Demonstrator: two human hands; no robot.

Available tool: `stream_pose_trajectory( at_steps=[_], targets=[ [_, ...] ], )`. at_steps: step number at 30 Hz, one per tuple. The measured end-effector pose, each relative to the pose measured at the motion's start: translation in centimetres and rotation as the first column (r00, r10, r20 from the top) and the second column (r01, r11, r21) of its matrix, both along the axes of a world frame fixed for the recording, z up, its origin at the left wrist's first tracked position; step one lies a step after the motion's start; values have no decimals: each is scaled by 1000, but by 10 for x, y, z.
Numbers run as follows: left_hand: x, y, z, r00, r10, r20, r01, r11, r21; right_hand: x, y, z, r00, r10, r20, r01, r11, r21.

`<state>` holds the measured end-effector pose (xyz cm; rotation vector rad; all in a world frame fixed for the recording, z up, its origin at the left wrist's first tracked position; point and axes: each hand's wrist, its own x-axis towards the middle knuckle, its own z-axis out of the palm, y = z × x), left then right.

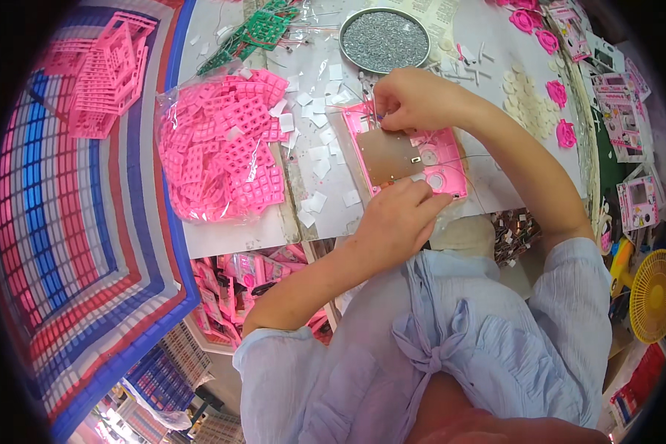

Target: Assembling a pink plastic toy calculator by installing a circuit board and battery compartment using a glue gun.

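Note:
A pink plastic casing lies on the worktable in front of me, with a flat brown board set in it and thin wires running out at its right. My left hand grips the casing's near edge, its fingers curled over the rim. At the far edge of the brown board, my right hand is closed in a pinch, fingertips down by the casing's far left corner. What those fingers hold, if anything, is hidden. Small white squares lie scattered to the left of the casing.
A clear bag of pink keypads stands left; green circuit boards lie behind it. A round tin of small metal pieces sits beyond my right hand. Cream discs and pink pieces lie right. A yellow fan stands lower right.

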<state>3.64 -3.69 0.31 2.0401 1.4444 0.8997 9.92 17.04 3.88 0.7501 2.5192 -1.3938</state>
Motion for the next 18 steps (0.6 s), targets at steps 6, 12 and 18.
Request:
stream_pose_trajectory(
  at_steps=[6, 12, 18],
  targets=[
    [0, 1, -3, 1000, 10, 8, -10, 1000, 2, -3, 1, -3, 996, 80, 49, -82, 996, 40],
    [-2, 2, -1, 999, 29, 36, -28, 999, -36, 23, -27, -12, 959, -139, -248, 261, 773, 577],
    [-38, 32, 20, 915, 343, 211, -287, 924, -254, 44, -39, -21, 781, -519, -348, 562, 827, 25]
  ],
)
